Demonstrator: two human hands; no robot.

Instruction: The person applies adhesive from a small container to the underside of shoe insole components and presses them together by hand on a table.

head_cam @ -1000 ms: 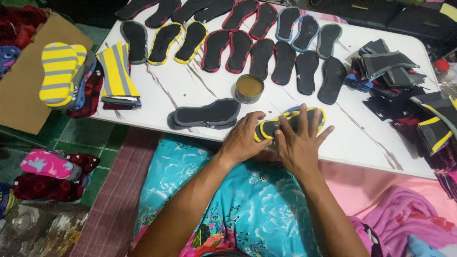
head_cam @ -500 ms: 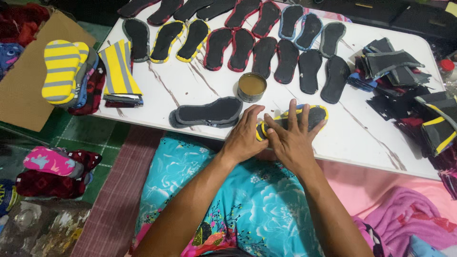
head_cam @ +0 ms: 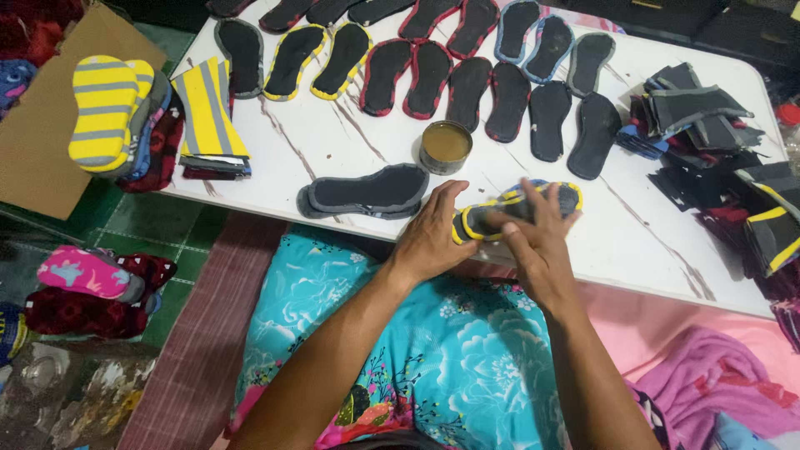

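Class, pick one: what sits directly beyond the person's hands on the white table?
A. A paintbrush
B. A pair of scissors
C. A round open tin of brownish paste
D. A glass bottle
C: the round open tin of brownish paste stands on the white table just beyond both hands.

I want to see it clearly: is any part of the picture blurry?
In the head view, the right hand is smeared over the yellow-edged sole; the left hand, the round tin and the white table look sharp, evenly lit.

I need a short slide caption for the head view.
Both hands press a yellow-edged sole on a white table.
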